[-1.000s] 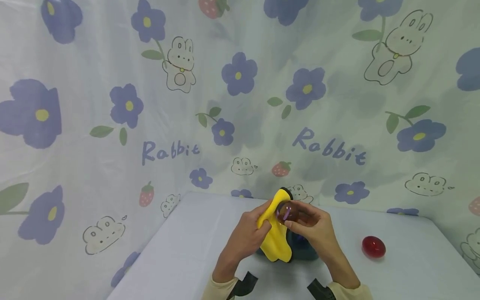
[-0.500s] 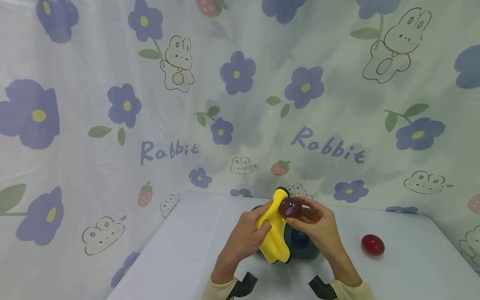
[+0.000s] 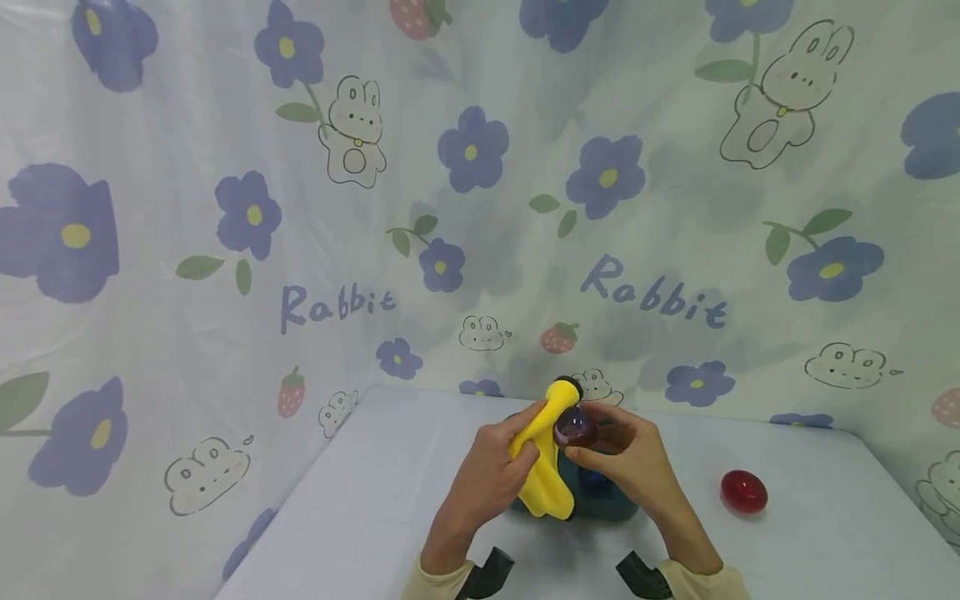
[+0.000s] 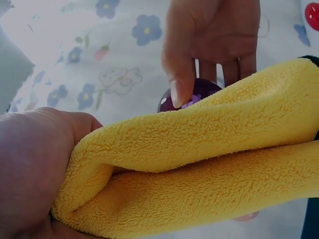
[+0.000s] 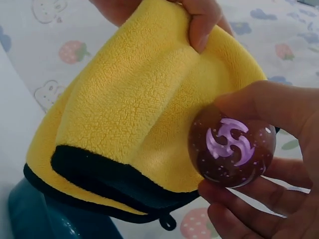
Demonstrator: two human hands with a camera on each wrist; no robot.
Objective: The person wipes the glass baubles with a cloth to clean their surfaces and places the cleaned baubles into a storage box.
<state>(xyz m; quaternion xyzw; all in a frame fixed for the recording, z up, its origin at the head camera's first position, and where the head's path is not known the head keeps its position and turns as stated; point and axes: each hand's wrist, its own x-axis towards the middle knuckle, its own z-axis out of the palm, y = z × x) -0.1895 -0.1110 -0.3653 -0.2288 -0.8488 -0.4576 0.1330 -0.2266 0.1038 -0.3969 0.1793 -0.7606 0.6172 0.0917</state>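
My left hand (image 3: pixel 495 462) grips a folded yellow cloth with dark trim (image 5: pixel 134 99), thumb on its near face. Between the fingers and thumb of my right hand (image 3: pixel 633 454) is a glossy dark purple ball (image 5: pixel 232 145) with a light purple swirl emblem and small specks. The ball lies up against the cloth in the right wrist view. In the left wrist view the cloth covers much of the ball (image 4: pixel 169 99). Both hands are raised over a dark teal container (image 3: pixel 615 504), partly hidden behind the cloth, with a blue ball (image 3: pixel 595 482) in it.
A glossy red ball (image 3: pixel 744 492) lies on the white table (image 3: pixel 337 508), to the right of my right hand. Behind the table hangs a curtain (image 3: pixel 495 233) printed with flowers, rabbits and strawberries. Dark straps (image 3: pixel 487 573) sit by the cuffs of my sleeves.
The purple ball and right hand shifted slightly right and away from the cloth, then back left and down against it. The ball has turned in the fingers; the cloth's lower end has swung a little left.
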